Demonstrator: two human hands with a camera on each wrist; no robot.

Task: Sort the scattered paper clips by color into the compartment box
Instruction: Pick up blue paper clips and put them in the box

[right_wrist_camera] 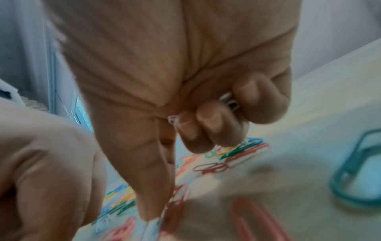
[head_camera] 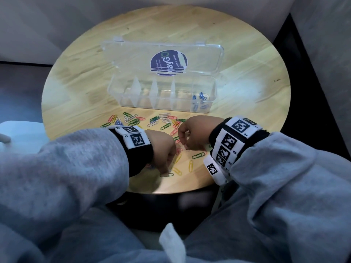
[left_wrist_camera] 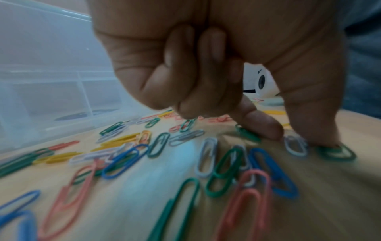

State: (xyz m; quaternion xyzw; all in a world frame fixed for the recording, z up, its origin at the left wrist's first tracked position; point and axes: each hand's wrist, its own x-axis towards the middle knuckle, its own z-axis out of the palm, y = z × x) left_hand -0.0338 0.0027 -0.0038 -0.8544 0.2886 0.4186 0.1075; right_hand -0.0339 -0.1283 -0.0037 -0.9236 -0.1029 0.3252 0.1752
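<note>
Around: loose plastic-coated paper clips (head_camera: 167, 121) crowd the round wooden counter (head_camera: 247, 76) before the clear compartment box (head_camera: 161, 92).
Left hand (head_camera: 164, 149): fingers (left_wrist_camera: 261, 125) pressing a green clip (left_wrist_camera: 247, 132).
Right hand (head_camera: 193, 132): fingers (right_wrist_camera: 208, 128) curled round white clips (right_wrist_camera: 227, 101).

Scattered paper clips (head_camera: 167, 122) lie on the table (head_camera: 76, 73) before the compartment box (head_camera: 161, 95).

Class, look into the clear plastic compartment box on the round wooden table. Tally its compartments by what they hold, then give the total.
Compartments holding blue paper clips: 1
Compartments with no clips in view: 4
Total compartments in the clear plastic compartment box: 5
</note>
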